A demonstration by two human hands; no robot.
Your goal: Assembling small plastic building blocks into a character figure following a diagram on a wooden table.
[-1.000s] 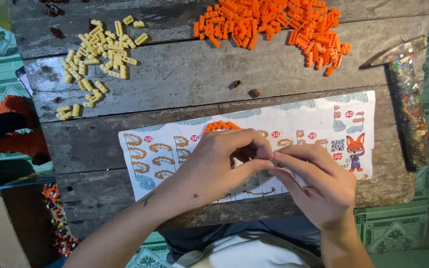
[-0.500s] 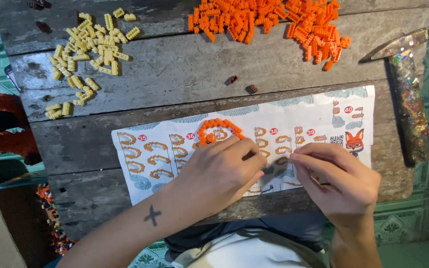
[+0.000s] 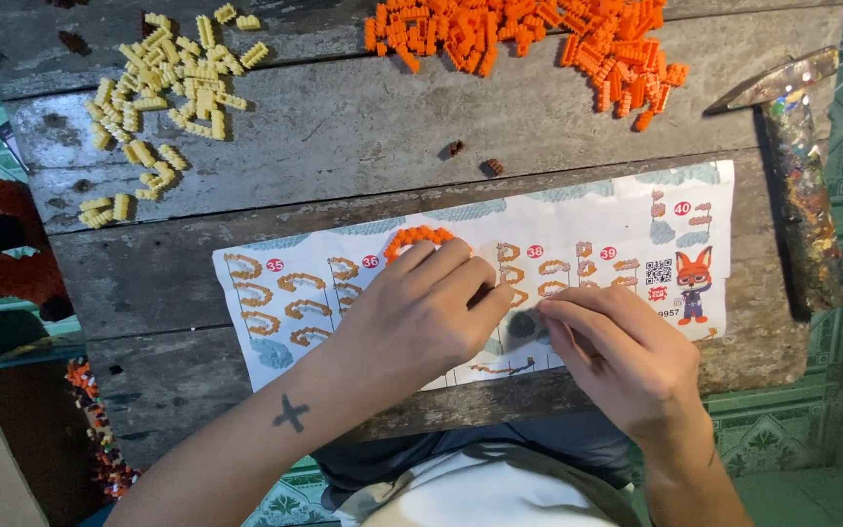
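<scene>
Orange bricks form a small curved arc lying on the sheet, just beyond the left hand's fingertips. The left hand rests palm down on the sheet near the bench's front edge, fingers curled and bunched toward the right hand; whether it grips anything cannot be told, as the fingers cover whatever lies beneath. The right hand sits just beside it, fingers pinched together at the tips; any piece between them is too small or too hidden to make out. A dark smudge shows on the sheet between the two hands.

The sheet is white paper, spread along the front half of the bench, printed with rows of orange curved shapes, red round number marks, a square code and a cartoon fox figure at its right end. Its middle part is covered by both hands.

Further out, a yellow pile of loose bricks lies at the back left corner, and an orange pile runs along the back edge, cut off by the frame's top. Two dark bricks lie apart near the bench's middle. A hammer with a paint-spattered handle lies at the right edge.
</scene>
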